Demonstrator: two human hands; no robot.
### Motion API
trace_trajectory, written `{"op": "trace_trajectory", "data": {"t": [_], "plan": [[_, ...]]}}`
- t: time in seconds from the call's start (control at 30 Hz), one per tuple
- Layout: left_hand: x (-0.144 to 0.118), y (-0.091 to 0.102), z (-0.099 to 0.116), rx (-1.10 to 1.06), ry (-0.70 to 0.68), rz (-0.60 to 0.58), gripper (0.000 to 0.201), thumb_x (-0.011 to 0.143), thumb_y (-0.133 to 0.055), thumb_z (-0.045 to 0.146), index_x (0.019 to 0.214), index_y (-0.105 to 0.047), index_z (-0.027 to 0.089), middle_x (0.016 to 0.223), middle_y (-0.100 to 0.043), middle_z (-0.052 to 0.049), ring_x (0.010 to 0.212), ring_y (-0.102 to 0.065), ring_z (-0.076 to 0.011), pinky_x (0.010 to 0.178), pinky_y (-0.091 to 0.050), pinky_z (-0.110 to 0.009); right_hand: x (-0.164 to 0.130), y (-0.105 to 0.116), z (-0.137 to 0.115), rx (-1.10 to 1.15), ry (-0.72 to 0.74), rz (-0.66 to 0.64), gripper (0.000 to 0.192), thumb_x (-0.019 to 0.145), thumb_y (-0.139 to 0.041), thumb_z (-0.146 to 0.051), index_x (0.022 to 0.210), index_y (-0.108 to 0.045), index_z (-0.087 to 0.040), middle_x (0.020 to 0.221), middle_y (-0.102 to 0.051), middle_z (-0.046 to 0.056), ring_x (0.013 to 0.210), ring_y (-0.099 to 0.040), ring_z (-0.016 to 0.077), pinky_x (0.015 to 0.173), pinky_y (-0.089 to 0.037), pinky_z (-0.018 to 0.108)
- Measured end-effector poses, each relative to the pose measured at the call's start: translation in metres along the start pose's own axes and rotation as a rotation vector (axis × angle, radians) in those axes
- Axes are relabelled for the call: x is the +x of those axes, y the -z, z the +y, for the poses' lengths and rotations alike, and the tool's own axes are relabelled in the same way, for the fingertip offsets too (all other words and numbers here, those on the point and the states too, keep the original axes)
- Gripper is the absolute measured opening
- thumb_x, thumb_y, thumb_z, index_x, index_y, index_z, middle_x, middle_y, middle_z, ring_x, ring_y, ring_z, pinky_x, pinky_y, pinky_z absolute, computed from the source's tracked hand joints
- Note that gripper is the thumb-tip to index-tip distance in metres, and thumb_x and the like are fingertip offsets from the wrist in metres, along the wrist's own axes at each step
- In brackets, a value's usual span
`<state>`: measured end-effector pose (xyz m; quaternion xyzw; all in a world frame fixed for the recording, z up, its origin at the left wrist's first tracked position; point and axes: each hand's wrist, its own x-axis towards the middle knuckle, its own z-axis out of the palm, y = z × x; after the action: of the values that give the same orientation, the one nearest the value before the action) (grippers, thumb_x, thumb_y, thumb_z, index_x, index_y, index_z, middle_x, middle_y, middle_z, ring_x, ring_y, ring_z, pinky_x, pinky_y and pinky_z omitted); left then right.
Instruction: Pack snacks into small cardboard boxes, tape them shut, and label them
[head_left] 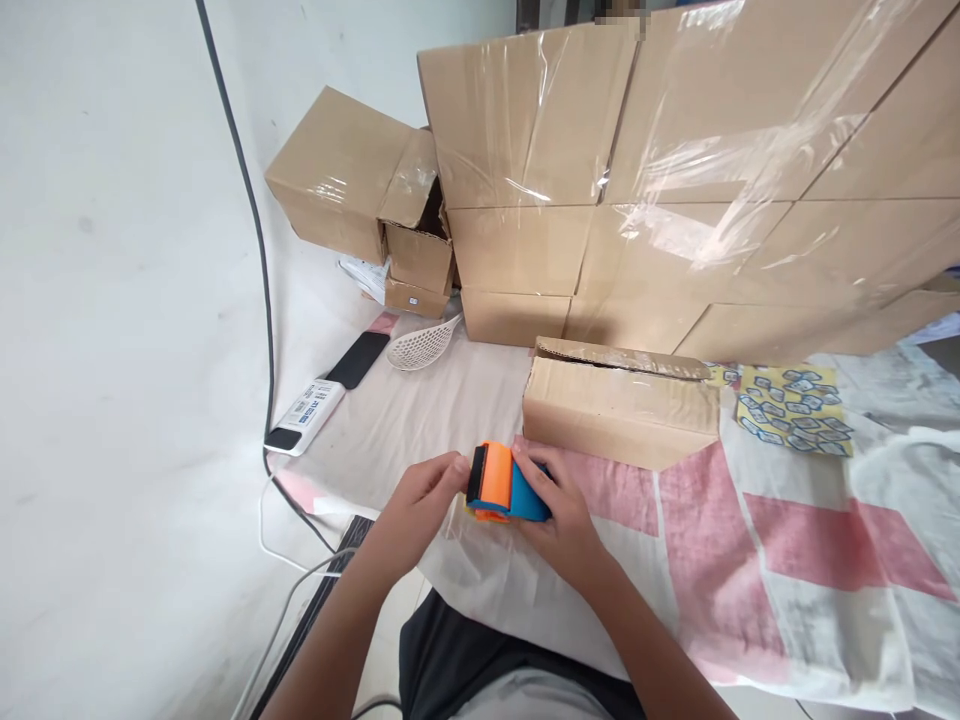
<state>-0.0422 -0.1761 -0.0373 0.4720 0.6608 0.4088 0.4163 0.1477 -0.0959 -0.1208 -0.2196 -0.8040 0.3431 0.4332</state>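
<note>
Fingers [536, 470] of the right hand [562, 520] are wrapping around a blue and orange tape dispenser [501, 483], gripping its blue end. The left hand [420, 495] is pinching the orange end with its fingertips. The dispenser is lying crosswise between both hands, low over the cloth-covered tabletop [750, 560], just in front of a small cardboard box [619, 410].

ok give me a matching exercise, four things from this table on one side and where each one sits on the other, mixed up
Things:
1. tape dispenser
2. white mesh scoop
3. yellow sticker sheet
4. small open box

Places:
A. right of the small box, on the cloth
B. between the left hand and right hand
C. just beyond the hands
D. far left, by the stacked boxes

Pairs: 1-B, 2-D, 3-A, 4-C
</note>
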Motion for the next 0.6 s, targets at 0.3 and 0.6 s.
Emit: {"op": "trace_trajectory", "data": {"t": [0.3, 0.6], "plan": [[0.0, 0.014, -0.004, 0.305, -0.195, 0.094, 0.035, 0.102, -0.044, 0.051, 0.09, -0.058, 0.021, 0.081, -0.056, 0.0, 0.074, -0.054, -0.0157, 0.069, -0.048, -0.028, 0.018, 0.02, -0.006, 0.357, -0.432, -0.164, 0.058, 0.088, -0.077, -0.046, 0.143, -0.061, -0.036, 0.141, -0.061, 0.006, 0.134, -0.055, 0.0305, 0.111, -0.048, 0.047], [0.001, 0.024, -0.013, 0.917, -0.893, 0.094, 0.01, 0.103, -0.054, 0.024, 0.104, -0.063, 0.02, 0.091, -0.072, -0.003, 0.078, -0.062, -0.0156, 0.071, -0.047, -0.029, 0.023, 0.032, -0.008, 0.807, -0.819, -0.433, 0.044, 0.086, -0.077, -0.052, 0.117, -0.077, -0.021, 0.098, -0.075, 0.002, 0.081, -0.067, 0.0178, 0.075, -0.052, 0.028]]}}
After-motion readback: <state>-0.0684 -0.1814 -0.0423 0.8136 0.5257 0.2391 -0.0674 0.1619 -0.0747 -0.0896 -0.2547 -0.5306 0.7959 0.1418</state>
